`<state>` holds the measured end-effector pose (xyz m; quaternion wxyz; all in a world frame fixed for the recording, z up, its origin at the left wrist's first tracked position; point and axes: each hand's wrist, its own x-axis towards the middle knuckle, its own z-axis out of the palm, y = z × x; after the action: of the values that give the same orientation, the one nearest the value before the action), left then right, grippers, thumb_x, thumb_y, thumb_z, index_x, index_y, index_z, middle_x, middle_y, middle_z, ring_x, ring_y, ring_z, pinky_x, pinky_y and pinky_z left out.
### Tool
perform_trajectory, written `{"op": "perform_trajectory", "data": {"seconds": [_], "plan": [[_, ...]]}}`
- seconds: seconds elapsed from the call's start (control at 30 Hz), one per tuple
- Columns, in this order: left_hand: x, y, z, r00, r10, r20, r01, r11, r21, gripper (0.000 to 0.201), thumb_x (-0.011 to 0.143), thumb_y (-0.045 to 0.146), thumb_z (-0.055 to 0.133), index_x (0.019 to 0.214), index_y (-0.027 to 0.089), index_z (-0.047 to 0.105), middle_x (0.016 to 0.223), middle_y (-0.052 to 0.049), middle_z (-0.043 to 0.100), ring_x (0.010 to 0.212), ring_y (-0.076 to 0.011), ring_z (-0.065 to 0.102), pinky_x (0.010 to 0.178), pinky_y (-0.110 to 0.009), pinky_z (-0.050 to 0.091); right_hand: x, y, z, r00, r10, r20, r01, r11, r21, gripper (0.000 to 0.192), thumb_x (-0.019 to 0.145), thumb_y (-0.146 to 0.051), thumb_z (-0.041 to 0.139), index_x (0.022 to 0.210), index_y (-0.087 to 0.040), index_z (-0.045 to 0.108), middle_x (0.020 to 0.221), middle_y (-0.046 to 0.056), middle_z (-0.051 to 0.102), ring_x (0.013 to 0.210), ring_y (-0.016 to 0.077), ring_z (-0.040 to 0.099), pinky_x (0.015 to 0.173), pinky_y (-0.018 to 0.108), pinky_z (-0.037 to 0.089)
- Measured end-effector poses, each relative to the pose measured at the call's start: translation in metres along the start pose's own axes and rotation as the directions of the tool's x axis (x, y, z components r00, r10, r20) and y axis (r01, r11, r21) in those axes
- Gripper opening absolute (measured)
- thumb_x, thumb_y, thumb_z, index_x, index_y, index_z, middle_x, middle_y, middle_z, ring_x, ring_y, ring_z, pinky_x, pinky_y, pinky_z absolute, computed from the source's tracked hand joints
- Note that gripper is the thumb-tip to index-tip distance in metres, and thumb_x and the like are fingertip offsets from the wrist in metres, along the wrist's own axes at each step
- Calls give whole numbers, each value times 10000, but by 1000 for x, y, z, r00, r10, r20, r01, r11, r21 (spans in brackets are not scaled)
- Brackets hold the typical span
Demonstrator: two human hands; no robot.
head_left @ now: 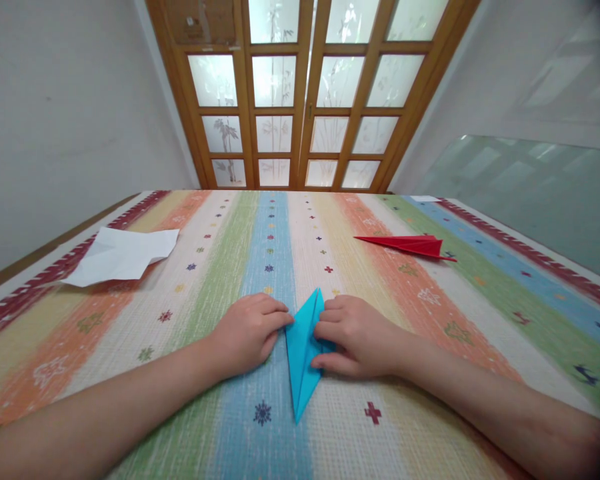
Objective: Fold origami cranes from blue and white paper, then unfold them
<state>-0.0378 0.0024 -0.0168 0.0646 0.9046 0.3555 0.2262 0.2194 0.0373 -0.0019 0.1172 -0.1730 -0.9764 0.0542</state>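
A blue sheet of origami paper (303, 360), folded into a long pointed diamond shape, lies on the striped tablecloth in front of me. One tip points toward me and the other end points away. My left hand (250, 331) is closed, its fingertips at the paper's left edge. From the right, my right hand (353, 335) has its fingers curled over the right flap, with the thumb lower down against the paper. Part of that flap is hidden under the right fingers.
A red folded paper plane (405, 245) lies farther back on the right. On the left is a creased white sheet of paper (125, 253). The tablecloth (180, 427) reaches the far table edge, beyond which stand wood-framed glass doors (300, 113).
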Motion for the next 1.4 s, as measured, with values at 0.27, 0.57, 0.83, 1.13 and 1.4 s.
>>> {"op": "perform_trajectory", "data": {"seconds": [0.27,0.57,0.83,1.13,1.4], "plan": [[1,-1,3,997,41,58,-35,994,-102,453,827,67,525,1223,228,674,1216,-96,669,1124,-249,604,992,-483,473,-1,-1,-3,998,2,66,-2,1000,9,462,980,-566,462,772,-187,626,716,48,643,653,175,541,614,315,335],[4,-4,0,988,106,115,-77,970,-233,399,833,59,536,1164,212,698,1269,-94,651,1179,-234,589,1050,-466,444,-2,10,-4,986,-124,110,118,991,58,471,924,-642,507,869,-194,642,800,56,651,734,195,555,652,323,369],[3,-7,-2,983,117,140,-65,942,-330,303,910,132,578,1187,187,686,1250,-104,656,1176,-213,594,1068,-420,442,1,5,-5,981,-142,132,142,990,13,450,907,-637,538,849,-198,621,830,58,647,785,209,560,705,347,387],[5,-6,2,979,191,66,-179,972,-152,200,971,180,545,1077,183,715,1178,-92,693,1114,-222,621,1013,-429,467,0,7,-6,982,-163,99,170,983,-65,287,977,-424,502,956,-195,673,812,59,656,756,205,537,688,349,379],[3,10,-1,941,336,50,-338,939,59,192,1015,211,504,1052,210,693,936,-21,731,934,-187,638,1084,-487,390,1,14,-4,984,-177,31,179,977,-116,227,1021,-248,484,1123,-201,682,920,62,698,865,204,581,748,339,427]]}}
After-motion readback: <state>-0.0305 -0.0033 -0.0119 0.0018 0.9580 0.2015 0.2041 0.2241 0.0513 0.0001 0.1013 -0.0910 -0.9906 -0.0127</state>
